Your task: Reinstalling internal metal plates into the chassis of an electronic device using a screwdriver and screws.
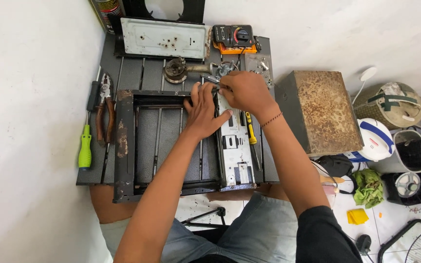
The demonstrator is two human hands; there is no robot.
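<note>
A rusty black stove frame (124, 146) lies on a dark slatted work table (131, 73). Along the frame's right side sits a grey metal panel (234, 151) with cut-outs. My left hand (203, 113) rests flat on the frame beside the panel's top end, fingers spread. My right hand (246, 90) is closed at the panel's top corner, pinching a small part I cannot make out. A yellow-handled screwdriver (251, 130) lies on the table just right of the panel, under my right wrist.
A burner with its brass tube (177, 70), a white metal plate (164, 38) and a multimeter (234, 36) lie at the table's back. Pliers (105, 104) and a green screwdriver (85, 146) lie left. A rusty metal box (320, 109) stands right, appliances on the floor beyond.
</note>
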